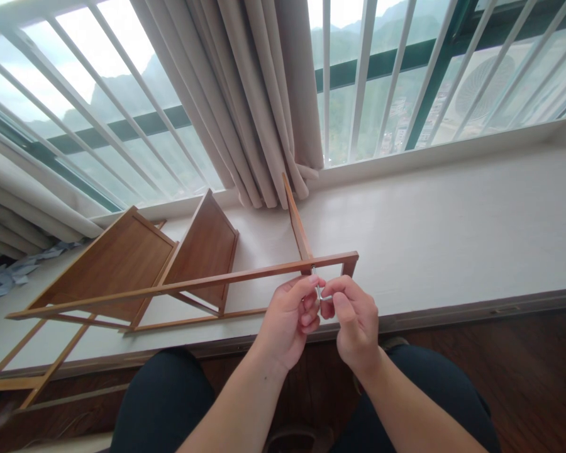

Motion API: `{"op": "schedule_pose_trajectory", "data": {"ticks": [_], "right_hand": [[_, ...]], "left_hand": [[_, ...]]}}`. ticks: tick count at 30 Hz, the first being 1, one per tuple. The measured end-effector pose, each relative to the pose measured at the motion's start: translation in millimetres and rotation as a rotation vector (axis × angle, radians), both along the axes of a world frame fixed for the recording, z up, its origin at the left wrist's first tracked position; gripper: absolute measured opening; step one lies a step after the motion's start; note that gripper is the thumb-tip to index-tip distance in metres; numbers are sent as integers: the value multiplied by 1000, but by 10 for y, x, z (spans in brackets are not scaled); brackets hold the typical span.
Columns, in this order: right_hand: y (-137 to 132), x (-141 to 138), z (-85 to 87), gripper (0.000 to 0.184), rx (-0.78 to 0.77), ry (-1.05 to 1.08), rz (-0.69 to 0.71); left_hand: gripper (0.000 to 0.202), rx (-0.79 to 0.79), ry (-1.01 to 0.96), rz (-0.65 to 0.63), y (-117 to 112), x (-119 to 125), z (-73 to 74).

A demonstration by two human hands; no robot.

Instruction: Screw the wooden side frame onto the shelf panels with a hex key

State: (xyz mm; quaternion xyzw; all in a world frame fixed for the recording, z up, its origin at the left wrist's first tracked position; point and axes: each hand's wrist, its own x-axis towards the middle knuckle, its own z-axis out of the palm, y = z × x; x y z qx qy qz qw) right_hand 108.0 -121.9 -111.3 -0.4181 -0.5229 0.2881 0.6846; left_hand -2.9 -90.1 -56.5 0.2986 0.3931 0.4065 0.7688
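Note:
A wooden shelf rack (245, 275) lies on its side along the white sill. Between my hands is a thin silver hex key (317, 290), its upper end close to a rail of the rack where a panel meets it. Whether that tip sits in a bolt, I cannot tell. My left hand (292, 311) is closed, thumb and fingers pinching the key's long shaft. At the bent lower end, my right hand (353, 314) is closed with curled fingers around the short arm. Part of the key is hidden by the fingers.
Behind the rack hang beige curtains (245, 94) in front of barred windows. The white sill (453, 214) stretches to the right, its front edge before my knees. Dark wooden floor (528, 365) lies below. Papers (9, 277) lie at the far left.

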Motion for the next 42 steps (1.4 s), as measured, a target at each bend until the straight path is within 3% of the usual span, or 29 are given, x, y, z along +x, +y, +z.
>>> {"op": "schedule_pose_trajectory", "data": {"ticks": [6, 17, 42], "right_hand": [[17, -7, 67, 9, 72, -149, -70], [22, -47, 86, 17, 79, -290, -223], [34, -56, 92, 14, 121, -375, -270]], "left_hand": [[26, -6, -11, 2, 10, 5, -9], [31, -14, 28, -11, 12, 11, -10], [31, -50, -12, -14, 32, 9, -3]]}}
